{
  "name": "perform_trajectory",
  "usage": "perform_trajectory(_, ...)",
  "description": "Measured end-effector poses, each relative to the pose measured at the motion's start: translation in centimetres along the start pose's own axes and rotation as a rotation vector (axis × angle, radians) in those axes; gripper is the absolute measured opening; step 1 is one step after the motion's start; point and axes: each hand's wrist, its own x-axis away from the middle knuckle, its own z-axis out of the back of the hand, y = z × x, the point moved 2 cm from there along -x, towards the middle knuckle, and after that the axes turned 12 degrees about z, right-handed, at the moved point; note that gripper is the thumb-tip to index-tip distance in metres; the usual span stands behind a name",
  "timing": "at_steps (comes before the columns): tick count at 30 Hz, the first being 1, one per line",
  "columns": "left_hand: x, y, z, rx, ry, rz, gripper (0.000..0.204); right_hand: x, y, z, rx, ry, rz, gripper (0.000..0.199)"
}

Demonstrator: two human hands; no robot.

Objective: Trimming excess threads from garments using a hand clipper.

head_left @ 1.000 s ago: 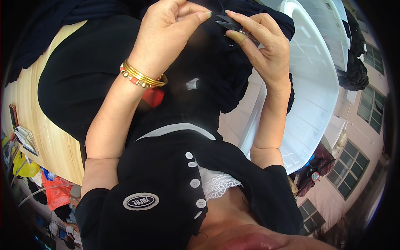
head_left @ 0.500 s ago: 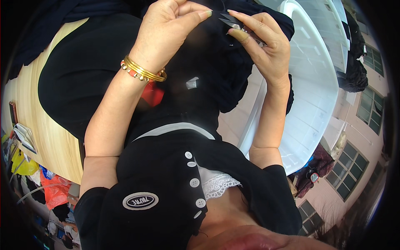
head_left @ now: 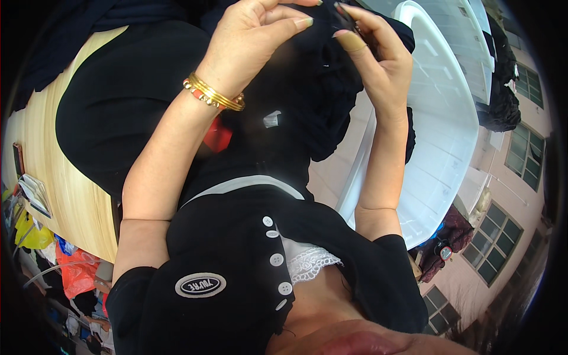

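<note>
My left hand (head_left: pixel 251 35), with gold bangles and a beaded bracelet at its wrist, is raised at the top of the view. Its thumb and fingers pinch over dark navy cloth (head_left: pixel 322 77); whatever lies between them is too small or dark to make out. Opposite it, my right hand (head_left: pixel 384 62) grips small thread snips (head_left: pixel 349 22), whose blades are now hard to see against the dark cloth. A tan wrapping covers the right thumb's tip. The cloth is bunched over my lap beneath both hands.
A large white plastic tub (head_left: pixel 441 124) stands close on the right. To the left is a pale wooden table (head_left: pixel 89 207), with a black rounded surface (head_left: pixel 124 100) beside it. A red piece (head_left: pixel 218 136) and a small whitish scrap (head_left: pixel 272 119) lie on the dark lap.
The snips have turned, and their bright blades no longer point plainly toward my left hand. My left hand has shifted slightly right, its index finger now reaching farther up and right.
</note>
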Motion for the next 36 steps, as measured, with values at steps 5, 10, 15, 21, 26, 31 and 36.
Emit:
perform_trajectory(5, -3.1, -2.8, 0.8, 0.081, -0.441, -0.603, 0.022, 0.4, 0.4, 0.1, -0.154, -0.116, -0.265, 0.025)
perform_trajectory(10, -1.4, -2.1, 0.3, -0.372, -0.077, -0.181, 0.036, 0.6, 0.4, 1.7, -0.196, 0.023, -0.139, 0.009)
perform_trajectory(15, -0.8, -1.7, 0.7, -0.377, -0.039, -0.016, 0.026, 1.5, 1.0, 4.1, -0.387, 0.401, -0.091, 0.014)
perform_trajectory(21, 0.8, 0.6, 0.2, -0.156, -0.084, 0.029, 0.025, 1.2, 1.2, 3.9, -0.027, 0.324, -0.093, 0.013)
perform_trajectory(26, 0.8, 0.5, 0.0, -0.101, -0.040, -0.004, 0.023, 0.4, -0.5, 2.6, 0.127, 0.119, 0.044, 0.025)
perform_trajectory(31, 0.8, 0.3, -0.1, -0.092, 0.006, 0.006, 0.023, 0.1, 0.0, 2.1, 0.168, -0.012, 0.200, 0.031)
perform_trajectory(36, 0.7, 0.1, -0.1, -0.194, -0.024, -0.076, 0.023, 0.2, 0.0, 1.9, 0.215, -0.061, 0.232, 0.030)
